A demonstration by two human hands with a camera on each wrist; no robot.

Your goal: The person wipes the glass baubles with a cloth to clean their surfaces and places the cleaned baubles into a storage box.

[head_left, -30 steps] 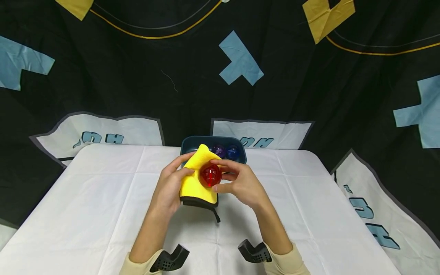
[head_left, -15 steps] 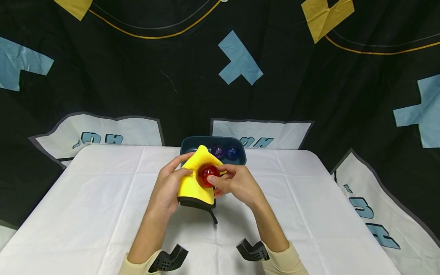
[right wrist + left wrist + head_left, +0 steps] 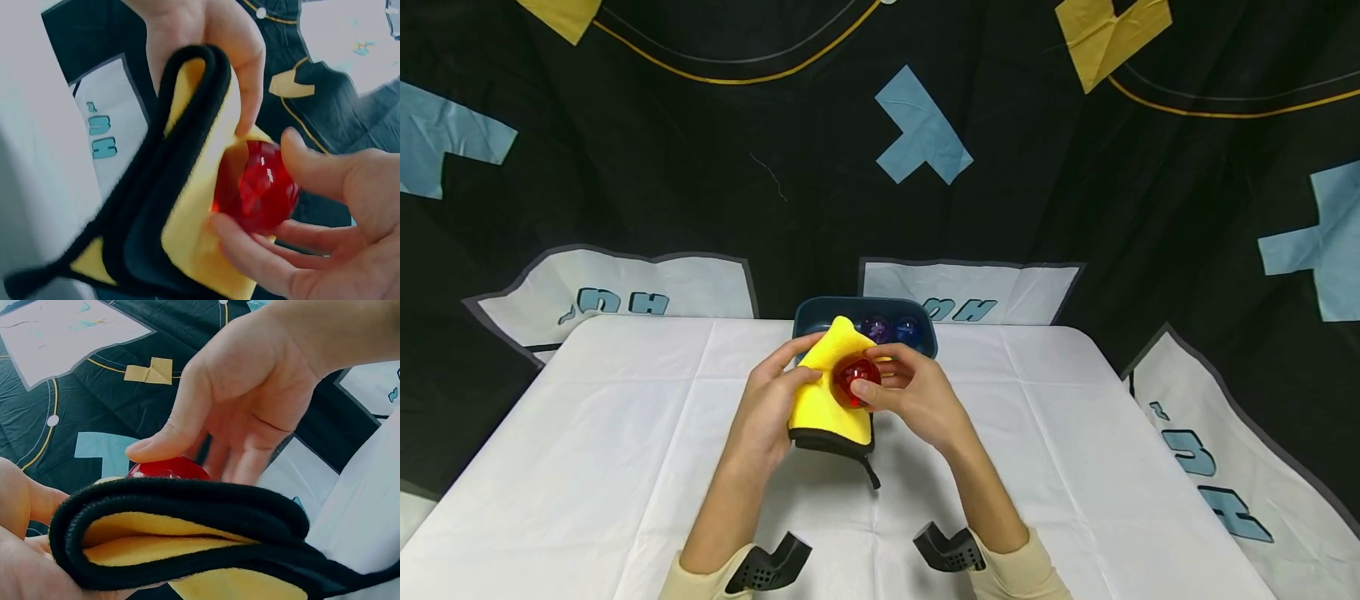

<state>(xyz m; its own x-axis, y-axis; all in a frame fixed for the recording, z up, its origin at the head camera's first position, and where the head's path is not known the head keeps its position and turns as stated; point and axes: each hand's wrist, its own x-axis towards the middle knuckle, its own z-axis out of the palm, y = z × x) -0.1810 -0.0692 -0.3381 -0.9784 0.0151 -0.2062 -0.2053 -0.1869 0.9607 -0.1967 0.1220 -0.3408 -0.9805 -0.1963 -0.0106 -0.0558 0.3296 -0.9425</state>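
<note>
A folded yellow cloth (image 3: 827,408) with a black edge and a small hanging loop is gripped by my left hand (image 3: 767,408), thumb on top and fingers behind. Against the cloth lies a clear red faceted ball (image 3: 265,187). My right hand (image 3: 925,400) holds the ball between thumb and fingers, pressed to the yellow side. In the left wrist view the cloth's folded black edge (image 3: 187,494) hides most of the ball. Both hands are raised above the white table, in front of a dark blue tray (image 3: 812,310).
Inside the tray at the table's far edge are a purple ball (image 3: 877,328) and a blue ball (image 3: 907,332). A white cloth covers the table (image 3: 1037,467). Behind it hangs a black curtain (image 3: 700,167) with blue and yellow patches.
My right hand's fingers shift around the red ball, and its thumb has moved from the ball's lower edge onto its front. My left hand stays almost still with the cloth.
</note>
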